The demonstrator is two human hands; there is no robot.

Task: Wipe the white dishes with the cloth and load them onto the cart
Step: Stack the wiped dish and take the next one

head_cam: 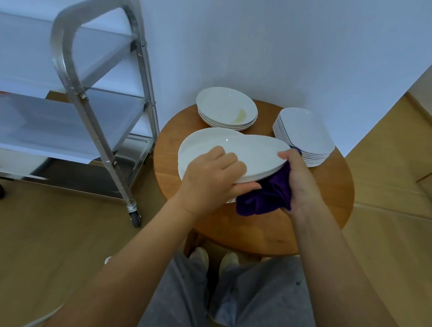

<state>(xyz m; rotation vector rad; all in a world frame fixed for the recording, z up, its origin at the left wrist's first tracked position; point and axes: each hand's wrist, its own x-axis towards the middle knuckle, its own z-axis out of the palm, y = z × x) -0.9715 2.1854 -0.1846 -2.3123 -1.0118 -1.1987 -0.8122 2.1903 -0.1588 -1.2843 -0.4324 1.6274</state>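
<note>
The job looks to be at an early stage. The cart [101,99] stands to the left of the round tabletop [320,208], and no dish can be made out on the shelves that show; pale shapes behind the shelf panels are too blurred to name. Three lots of white dishes are off the cart: a stack of bowls [226,109] at the far edge of the tabletop, its top one marked with a yellowish smear; a taller stack of plates [306,133] to the right; and the dish [237,154] in hand, lifted above what seems to be another dish beneath it. So nearly all the wiping and all the loading appear left to do.

The left hand [211,181] holds the dish by its near rim — fingers curled over the top, thumb underneath. The right hand [298,181] is closed round the bunched purple cloth [264,195], pressing it against the underside of the dish at its right edge, thumb resting on the rim. The dish is tilted slightly and held just above the tabletop, near the cart — wiping seems to be under way.
</note>
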